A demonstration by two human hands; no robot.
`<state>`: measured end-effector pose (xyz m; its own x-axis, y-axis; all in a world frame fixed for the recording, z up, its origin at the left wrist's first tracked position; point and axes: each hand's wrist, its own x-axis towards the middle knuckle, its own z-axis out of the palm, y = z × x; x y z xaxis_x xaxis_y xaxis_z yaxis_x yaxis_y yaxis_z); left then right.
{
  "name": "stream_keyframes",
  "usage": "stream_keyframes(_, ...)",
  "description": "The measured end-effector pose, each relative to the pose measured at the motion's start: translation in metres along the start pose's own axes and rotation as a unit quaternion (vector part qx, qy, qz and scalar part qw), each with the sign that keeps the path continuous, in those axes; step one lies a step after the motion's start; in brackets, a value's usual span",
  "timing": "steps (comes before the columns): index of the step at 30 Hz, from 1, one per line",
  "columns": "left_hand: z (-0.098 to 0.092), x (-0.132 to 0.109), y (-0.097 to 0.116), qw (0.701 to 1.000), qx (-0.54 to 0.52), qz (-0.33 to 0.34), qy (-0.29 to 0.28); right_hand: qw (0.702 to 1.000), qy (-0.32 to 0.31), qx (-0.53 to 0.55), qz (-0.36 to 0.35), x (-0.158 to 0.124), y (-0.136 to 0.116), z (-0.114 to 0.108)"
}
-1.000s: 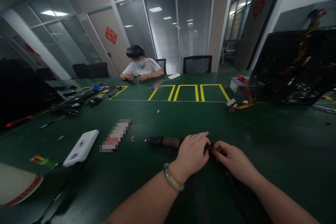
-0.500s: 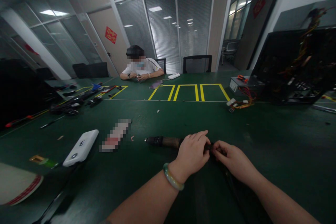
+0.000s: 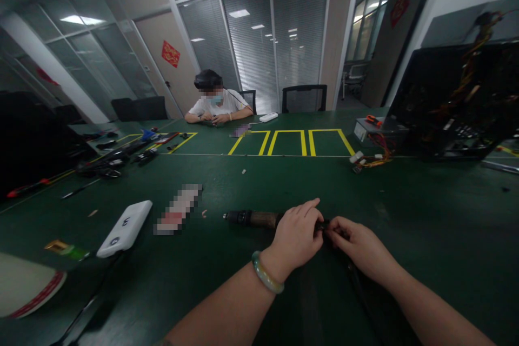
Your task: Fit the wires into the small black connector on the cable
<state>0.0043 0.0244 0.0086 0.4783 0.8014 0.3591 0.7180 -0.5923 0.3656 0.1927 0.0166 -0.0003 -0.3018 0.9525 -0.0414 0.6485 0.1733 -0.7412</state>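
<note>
A dark rod-like tool (image 3: 251, 219) with a chuck-like tip pointing left lies on the green table (image 3: 425, 227) in front of me. My left hand (image 3: 298, 238), with a green bangle on the wrist, is curled over the tool's right end, the index finger stretched across it. My right hand (image 3: 359, 246) touches it from the right, its fingertips pinched on a small dark part at that same end. What exactly the fingers pinch is too dark to make out. A black cable or strap (image 3: 360, 292) runs from there toward me.
A white power bank (image 3: 125, 228) and a blurred-out flat item (image 3: 178, 208) lie to the left. An open computer case (image 3: 454, 102) with loose wires stands at right. Yellow tape boxes (image 3: 287, 143) mark the far table, where another person (image 3: 217, 102) sits working. Tools (image 3: 117, 159) lie at far left.
Almost nothing moved; my left hand has crept slightly upward on the tool's end, and my right hand stays pinched against it.
</note>
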Motion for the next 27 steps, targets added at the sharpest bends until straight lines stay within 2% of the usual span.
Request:
stream_keyframes(9, -0.0015, 0.0014, -0.0007, 1.000, 0.005, 0.022, -0.014, 1.000, -0.004, 0.005, -0.004, 0.0014, 0.0012, 0.0007)
stream_keyframes(20, -0.0015, 0.0013, -0.0003, 1.000, -0.013, 0.017, -0.011, 1.000, 0.000, 0.005, -0.001, 0.0003, 0.0035, 0.0017)
stream_keyframes(27, -0.0060, 0.0033, 0.0029, 0.999, -0.005, 0.012, -0.031, 1.000, 0.013, 0.009, 0.003, 0.0000, 0.0064, 0.0035)
